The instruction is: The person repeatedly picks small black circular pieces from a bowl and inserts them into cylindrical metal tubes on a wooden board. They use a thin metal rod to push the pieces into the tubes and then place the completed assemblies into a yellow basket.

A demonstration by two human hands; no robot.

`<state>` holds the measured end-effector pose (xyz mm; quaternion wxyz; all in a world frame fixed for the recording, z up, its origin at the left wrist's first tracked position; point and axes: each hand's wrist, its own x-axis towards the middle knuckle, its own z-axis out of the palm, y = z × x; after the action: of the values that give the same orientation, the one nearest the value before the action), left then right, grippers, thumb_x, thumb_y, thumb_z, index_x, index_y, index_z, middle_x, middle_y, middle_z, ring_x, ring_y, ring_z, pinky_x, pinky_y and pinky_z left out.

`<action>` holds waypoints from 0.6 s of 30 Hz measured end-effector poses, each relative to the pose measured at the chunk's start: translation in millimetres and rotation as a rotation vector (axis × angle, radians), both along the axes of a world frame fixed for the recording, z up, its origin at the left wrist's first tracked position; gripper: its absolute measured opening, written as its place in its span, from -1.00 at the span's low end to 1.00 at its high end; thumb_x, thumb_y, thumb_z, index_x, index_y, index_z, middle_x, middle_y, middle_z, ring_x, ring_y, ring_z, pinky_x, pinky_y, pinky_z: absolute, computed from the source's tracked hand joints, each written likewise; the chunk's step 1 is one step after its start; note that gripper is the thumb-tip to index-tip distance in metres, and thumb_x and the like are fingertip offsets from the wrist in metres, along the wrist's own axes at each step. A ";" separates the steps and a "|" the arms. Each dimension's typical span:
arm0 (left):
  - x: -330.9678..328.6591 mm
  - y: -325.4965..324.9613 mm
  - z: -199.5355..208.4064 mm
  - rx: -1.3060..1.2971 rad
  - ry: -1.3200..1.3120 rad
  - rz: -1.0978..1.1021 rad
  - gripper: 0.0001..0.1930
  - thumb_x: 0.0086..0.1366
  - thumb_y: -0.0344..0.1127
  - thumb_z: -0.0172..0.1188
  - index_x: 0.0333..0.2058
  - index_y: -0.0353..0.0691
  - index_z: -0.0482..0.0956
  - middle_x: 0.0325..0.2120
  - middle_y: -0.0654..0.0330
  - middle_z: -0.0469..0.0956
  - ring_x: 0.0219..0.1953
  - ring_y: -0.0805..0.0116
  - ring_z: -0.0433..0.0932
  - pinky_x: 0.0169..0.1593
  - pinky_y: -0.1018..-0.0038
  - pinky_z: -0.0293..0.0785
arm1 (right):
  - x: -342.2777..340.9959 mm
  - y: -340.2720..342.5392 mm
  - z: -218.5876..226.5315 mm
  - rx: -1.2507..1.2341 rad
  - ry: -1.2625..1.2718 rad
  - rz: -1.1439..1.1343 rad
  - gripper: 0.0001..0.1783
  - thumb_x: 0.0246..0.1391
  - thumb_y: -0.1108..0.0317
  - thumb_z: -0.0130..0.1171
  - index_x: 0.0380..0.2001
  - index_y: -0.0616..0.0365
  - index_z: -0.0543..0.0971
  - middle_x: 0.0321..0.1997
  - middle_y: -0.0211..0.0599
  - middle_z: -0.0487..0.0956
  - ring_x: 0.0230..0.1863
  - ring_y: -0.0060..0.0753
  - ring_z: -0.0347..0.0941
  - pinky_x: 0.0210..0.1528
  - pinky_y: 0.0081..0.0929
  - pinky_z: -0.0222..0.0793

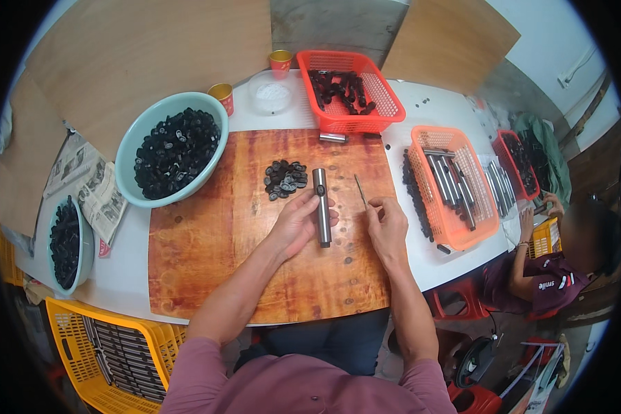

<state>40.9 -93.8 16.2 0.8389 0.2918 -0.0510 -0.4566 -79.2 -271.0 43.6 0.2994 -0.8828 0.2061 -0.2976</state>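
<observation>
My left hand (298, 222) is closed around a silver metal tube (324, 224), which stands nearly lengthwise before me. A small black oval piece sits on the tube near its upper part, and its lower end is dark. In my right hand (389, 229) is a thin pointed metal tool (361, 189), its tip directed away from me and apart from the tube. Just beyond my left hand lies a pile of small black oval parts (283, 178) on the brown wooden board (214, 255).
A large pale-green bowl (125, 190) of black parts stands left, a smaller bowl (87, 248) nearer. Red (386, 100) and orange (486, 200) baskets stand beyond and right. Another tube (334, 138) lies at the board's far edge. A co-worker (545, 276) sits at right; a yellow crate (65, 331) stands lower left.
</observation>
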 end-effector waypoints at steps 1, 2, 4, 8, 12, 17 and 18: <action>0.7 1.1 -1.5 -0.018 0.007 0.004 -0.71 0.49 -0.30 0.05 0.10 -0.26 0.39 -0.13 0.07 0.55 -0.12 0.20 0.62 0.04 0.22 0.63 | 1.3 -2.0 0.8 0.000 0.028 -0.007 -0.89 0.08 0.46 0.29 -0.34 0.24 0.58 -0.36 -0.15 0.59 -0.48 -0.21 0.51 -0.37 -0.32 0.43; 1.7 1.2 -1.8 -0.027 0.007 -0.006 -0.71 0.48 -0.30 0.06 0.09 -0.27 0.39 -0.13 0.05 0.55 -0.12 0.19 0.62 0.06 0.20 0.62 | 4.2 -3.9 4.0 -0.034 0.038 0.003 -0.90 0.10 0.46 0.28 -0.34 0.25 0.59 -0.36 -0.15 0.59 -0.49 -0.20 0.51 -0.37 -0.31 0.43; 2.8 0.8 2.8 -0.041 0.006 -0.029 -0.72 0.47 -0.32 0.08 0.07 -0.30 0.38 -0.12 0.03 0.55 -0.11 0.18 0.62 0.09 0.18 0.61 | 12.6 -3.4 9.1 -0.035 0.034 0.019 -0.90 0.10 0.46 0.27 -0.33 0.25 0.59 -0.35 -0.14 0.59 -0.49 -0.19 0.52 -0.37 -0.30 0.44; 3.1 1.5 2.1 -0.016 -0.009 -0.038 -0.71 0.48 -0.32 0.07 0.09 -0.27 0.38 -0.12 0.04 0.55 -0.10 0.19 0.63 0.09 0.21 0.61 | 29.9 1.9 13.6 -0.021 0.044 0.034 -0.89 0.12 0.46 0.25 -0.30 0.28 0.58 -0.34 -0.11 0.59 -0.42 -0.12 0.53 -0.32 -0.24 0.43; 6.4 3.0 -1.7 -0.057 -0.017 -0.059 -0.70 0.48 -0.32 0.07 0.09 -0.32 0.38 -0.08 0.03 0.55 -0.07 0.20 0.62 0.13 0.17 0.60 | 39.8 3.7 -13.6 -0.120 -0.028 0.048 -0.89 0.08 0.49 0.26 -0.30 0.25 0.58 -0.33 -0.12 0.59 -0.37 -0.06 0.52 -0.29 -0.22 0.42; 5.8 2.3 -1.9 -0.069 -0.005 -0.065 -0.70 0.48 -0.33 0.07 0.10 -0.32 0.39 -0.06 0.04 0.56 -0.04 0.20 0.61 0.11 0.18 0.61 | 38.9 5.0 -22.1 -0.314 -0.111 0.113 -0.87 0.00 0.53 0.28 -0.34 0.19 0.57 -0.32 -0.18 0.58 -0.30 -0.09 0.51 -0.23 -0.22 0.36; 5.7 2.3 -2.3 -0.063 -0.007 -0.066 -0.69 0.48 -0.33 0.07 0.11 -0.32 0.38 -0.06 0.03 0.56 -0.04 0.20 0.61 0.11 0.18 0.61 | 38.7 5.6 -21.0 -0.364 -0.126 0.130 -0.87 -0.02 0.53 0.29 -0.35 0.19 0.57 -0.32 -0.20 0.58 -0.29 -0.10 0.51 -0.22 -0.22 0.34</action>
<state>46.7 -91.5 13.9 0.8321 0.2650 -0.0780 -0.4810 -40.5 -265.4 22.6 0.1660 -0.9133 0.0722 -0.3648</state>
